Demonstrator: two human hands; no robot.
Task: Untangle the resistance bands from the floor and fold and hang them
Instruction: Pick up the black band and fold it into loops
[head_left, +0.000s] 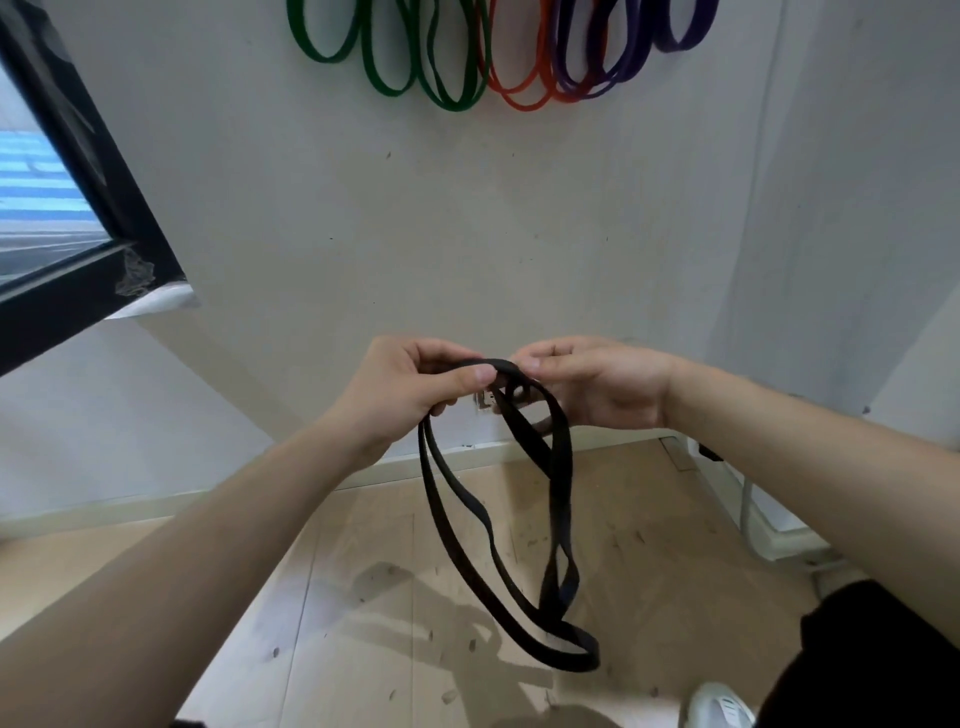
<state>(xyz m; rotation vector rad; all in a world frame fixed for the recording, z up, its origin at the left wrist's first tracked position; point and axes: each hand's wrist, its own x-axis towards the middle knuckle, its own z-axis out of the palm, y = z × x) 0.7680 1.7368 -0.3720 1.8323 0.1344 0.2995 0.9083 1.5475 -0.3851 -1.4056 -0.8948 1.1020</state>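
Left hand (410, 384) and right hand (597, 382) pinch the black band (452, 525) at its top, loops dangling toward 6 o'clock above the floor (363, 597); even the loops before hanging; at 12 o'clock, green bands (374, 67), orange bands (519, 93) and purple bands (623, 67) hang, their hooks cut off.

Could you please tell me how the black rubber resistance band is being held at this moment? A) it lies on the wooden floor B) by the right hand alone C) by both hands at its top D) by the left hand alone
C: the left hand and right hand both pinch the top of the black rubber resistance band, whose loops hang down between them.
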